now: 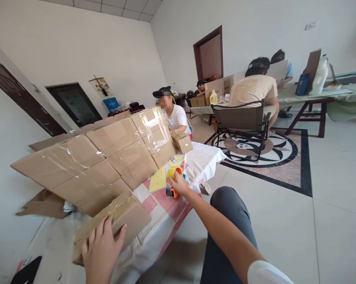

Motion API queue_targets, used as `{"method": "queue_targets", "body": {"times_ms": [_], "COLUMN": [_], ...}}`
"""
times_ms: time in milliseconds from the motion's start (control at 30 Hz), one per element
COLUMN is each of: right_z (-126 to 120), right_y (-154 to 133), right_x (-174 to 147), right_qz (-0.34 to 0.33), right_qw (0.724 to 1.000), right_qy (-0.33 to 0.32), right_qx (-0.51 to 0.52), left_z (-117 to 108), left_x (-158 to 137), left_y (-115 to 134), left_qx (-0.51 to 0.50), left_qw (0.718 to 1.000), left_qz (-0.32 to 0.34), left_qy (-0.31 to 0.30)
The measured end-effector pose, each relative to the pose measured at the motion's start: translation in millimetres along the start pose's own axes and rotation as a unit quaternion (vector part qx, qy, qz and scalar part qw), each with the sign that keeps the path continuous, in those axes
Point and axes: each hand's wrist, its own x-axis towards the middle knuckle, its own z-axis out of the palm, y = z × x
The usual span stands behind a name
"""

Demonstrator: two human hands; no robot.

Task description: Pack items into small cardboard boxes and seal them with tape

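My left hand [102,242] lies with spread fingers on top of a long cardboard box [133,221] at the near end of the table. Farther along, my right hand [179,184] is closed round a small toy-like object [172,172], which has a yellow, cup-shaped upper part with an orange inside. Orange, black and blue pieces show just below and beside my fingers; whether they belong to the same object I cannot tell. Beneath it is a yellow printed sheet [158,180] on the pink and white tablecloth [172,207].
A wall of taped cardboard boxes [107,150] runs along the table's left side. A smaller box [182,142] stands at the far end, near a seated person in a white shirt [178,118]. Beyond are a folding chair [239,118], other people and a second table.
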Motion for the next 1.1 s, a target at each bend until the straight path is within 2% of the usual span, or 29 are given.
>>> {"method": "queue_targets", "body": {"times_ms": [67,133,233,333,367,433,500,567,700,800,867,933,1000,1100], "right_z": [2.2,5.6,13.6,21.5,23.4,26.0,27.4,28.2,31.3,33.3,30.1,21.3,9.6,-3.4], "right_y": [-12.5,-27.4,-51.2,-72.6,-78.1,-85.1,-85.6,-79.2,-55.4,-42.7,-40.9,-43.2,-47.0,-52.3], "right_x": [-9.0,-18.3,-35.1,-58.7,-67.9,-86.0,-100.4,-108.1,-103.2,-88.9,-76.4,-63.4,-53.1,-50.2], "right_qz": [-0.017,-0.037,-0.064,-0.084,-0.095,-0.129,-0.167,-0.194,-0.249,-0.279,-0.24,-0.17,-0.109,-0.09], "right_qw": [0.999,0.993,0.962,0.946,0.947,0.954,0.956,0.958,0.957,0.952,0.967,0.984,0.99,0.985], "right_qy": [-0.022,-0.052,-0.093,-0.121,-0.126,-0.13,-0.141,-0.144,-0.128,-0.124,-0.083,-0.024,0.029,0.042], "right_qx": [0.029,0.102,0.247,0.29,0.279,0.239,0.196,0.158,0.075,0.03,0.029,0.051,0.086,0.139], "left_z": [-7.7,-20.5,-39.0,-41.4,-37.9,-27.5,-17.7,-13.3,-18.8,-22.3,-22.3,-22.2,-22.7,-21.1], "left_x": [13.5,27.6,37.2,24.6,16.7,-0.6,-16.5,-29.3,-44.8,-48.9,-49.2,-48.4,-47.6,-49.1], "left_y": [-4.0,-6.3,-0.4,18.7,26.9,44.0,59.8,73.0,90.5,97.6,100.7,103.4,106.7,113.1], "left_qx": [0.003,0.013,-0.003,-0.155,-0.236,-0.379,-0.49,-0.58,-0.69,-0.722,-0.721,-0.71,-0.696,-0.688], "left_qw": [0.999,0.997,0.998,0.985,0.969,0.923,0.865,0.804,0.703,0.651,0.643,0.653,0.669,0.675], "left_qz": [0.0,0.014,0.063,0.071,0.064,0.051,0.034,-0.005,-0.128,-0.189,-0.201,-0.19,-0.169,-0.153], "left_qy": [-0.051,-0.07,-0.02,0.029,0.02,-0.036,-0.101,-0.131,-0.119,-0.139,-0.162,-0.184,-0.198,-0.218]}}
